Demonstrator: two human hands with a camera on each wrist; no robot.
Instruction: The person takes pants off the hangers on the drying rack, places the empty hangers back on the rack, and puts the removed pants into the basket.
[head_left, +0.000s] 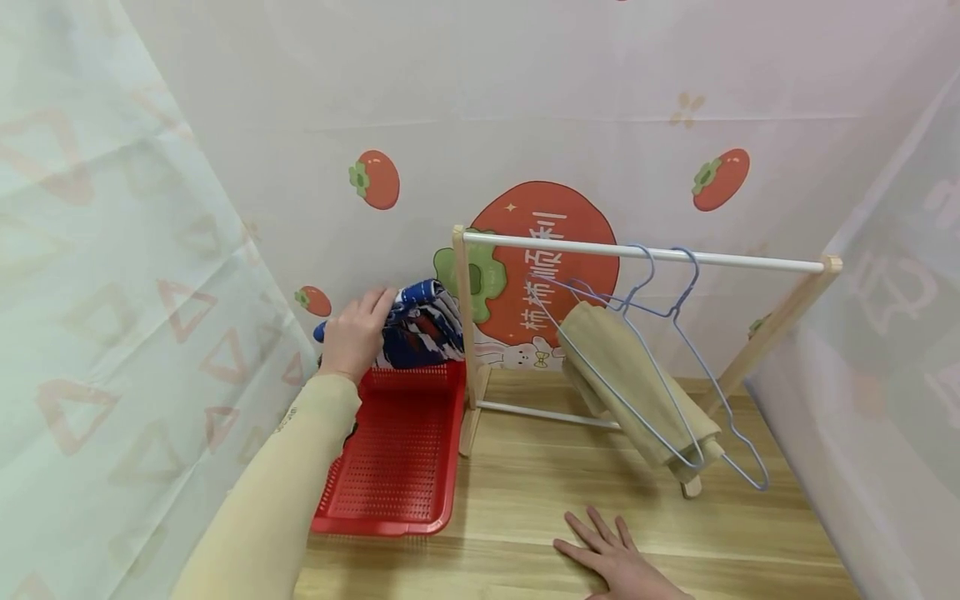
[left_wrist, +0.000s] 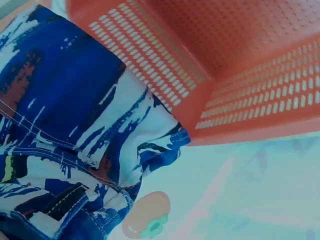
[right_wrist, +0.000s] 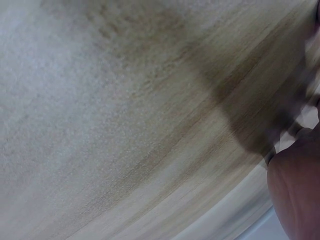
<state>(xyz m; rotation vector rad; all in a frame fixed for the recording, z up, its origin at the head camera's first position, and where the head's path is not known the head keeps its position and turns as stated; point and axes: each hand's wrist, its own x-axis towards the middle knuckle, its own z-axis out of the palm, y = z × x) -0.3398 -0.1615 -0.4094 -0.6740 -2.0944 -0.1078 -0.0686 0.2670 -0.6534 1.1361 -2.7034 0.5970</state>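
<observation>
My left hand [head_left: 358, 333] grips a folded garment [head_left: 423, 333] at the far end of a red basket [head_left: 390, 454]. The cloth is blue with white and dark red streaks. In the left wrist view, stitched seams run across the garment [left_wrist: 75, 95], which overlaps the perforated basket wall [left_wrist: 200, 135]; the fingers are hidden there. Low in the head view, my right hand [head_left: 626, 569] lies with fingers spread over the wooden surface [head_left: 517, 500], holding nothing. Part of the right hand [right_wrist: 297, 185] shows at the edge of the right wrist view.
Right of the basket stands a rack with wooden posts [head_left: 467, 325] and a white rail [head_left: 555, 244]. Two blue hangers [head_left: 708, 371] hang from the rail, a folded khaki cloth [head_left: 630, 375] among them. Printed sheets [head_left: 300, 83] enclose the back and sides.
</observation>
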